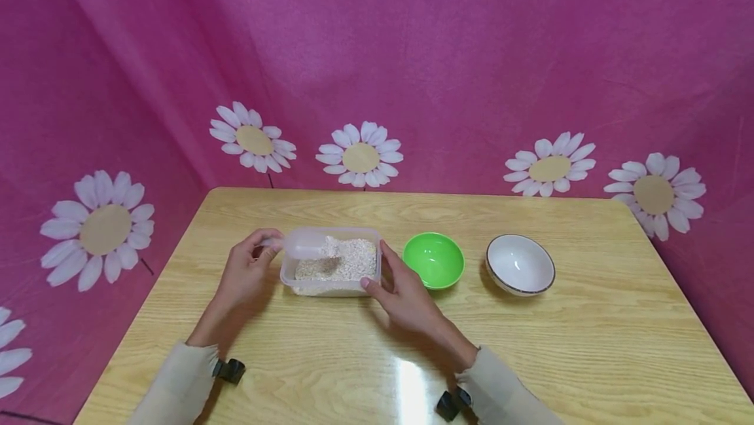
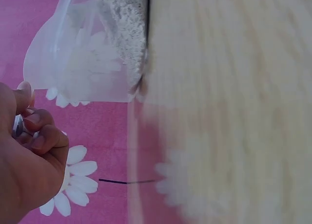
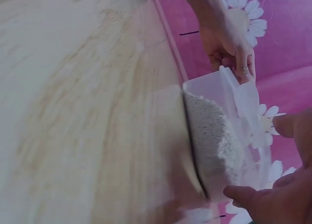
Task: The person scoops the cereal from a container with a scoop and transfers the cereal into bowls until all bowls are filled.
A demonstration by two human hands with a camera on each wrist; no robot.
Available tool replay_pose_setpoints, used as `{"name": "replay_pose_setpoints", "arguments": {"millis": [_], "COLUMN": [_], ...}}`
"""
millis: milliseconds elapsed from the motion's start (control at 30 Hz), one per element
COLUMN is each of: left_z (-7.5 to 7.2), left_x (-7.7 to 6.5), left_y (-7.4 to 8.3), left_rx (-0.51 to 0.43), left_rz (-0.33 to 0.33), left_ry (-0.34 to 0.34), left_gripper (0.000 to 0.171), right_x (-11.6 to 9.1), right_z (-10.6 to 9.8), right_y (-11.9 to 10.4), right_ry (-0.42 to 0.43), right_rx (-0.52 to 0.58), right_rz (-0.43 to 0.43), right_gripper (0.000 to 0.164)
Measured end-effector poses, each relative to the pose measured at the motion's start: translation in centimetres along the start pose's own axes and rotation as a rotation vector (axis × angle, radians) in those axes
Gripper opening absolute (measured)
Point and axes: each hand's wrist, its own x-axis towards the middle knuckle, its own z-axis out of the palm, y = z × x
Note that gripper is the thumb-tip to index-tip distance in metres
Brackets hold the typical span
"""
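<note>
A clear plastic container (image 1: 287,276) stands on the table, with pale oat-like flakes (image 1: 357,258) inside. Over its left half lies a translucent scoop (image 1: 303,244), its mouth toward the flakes, some of which show at its lip. My left hand (image 1: 243,269) pinches the scoop's handle at the container's left end; in the left wrist view the fingers of that hand (image 2: 36,155) are curled round the handle. At the opposite end my right hand (image 1: 410,300) grips the container, thumb on the near side and fingers along the right wall. The right wrist view also shows this hand (image 3: 278,199).
Right of the container, close to my right hand, sits a green bowl (image 1: 434,261). Farther right is a white bowl (image 1: 520,265) with a dark rim. The wooden table (image 1: 589,346) ends at a pink cloth backdrop (image 1: 448,71) printed with white flowers.
</note>
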Motion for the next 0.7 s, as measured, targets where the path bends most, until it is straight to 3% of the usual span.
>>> {"name": "replay_pose_setpoints", "arguments": {"millis": [133,300,467,700], "left_z": [-0.3,-0.3,0.0,0.2], "left_x": [0.1,0.3,0.8,0.9], "left_y": [0.3,1.0,1.9,2.4], "left_rx": [0.0,-0.031,-0.067,-0.109], "left_rz": [-0.015,-0.002,0.019,0.01], "left_ry": [0.016,0.026,0.015,0.015], "left_gripper": [0.018,0.019,0.018,0.018], "right_x": [-0.4,-0.8,-1.2,-2.4], "right_z": [-0.7,-2.1,-4.1,-6.7], "right_y": [-1.1,-2.1,-1.8,-0.8], "right_ry": [0.03,0.055,0.12,0.23], "right_rx": [-0.081,-0.048,-0.09,-0.242], "right_rz": [0.001,-0.01,-0.051,-0.004], "right_gripper": [0.087,0.085,0.083,0.083]}}
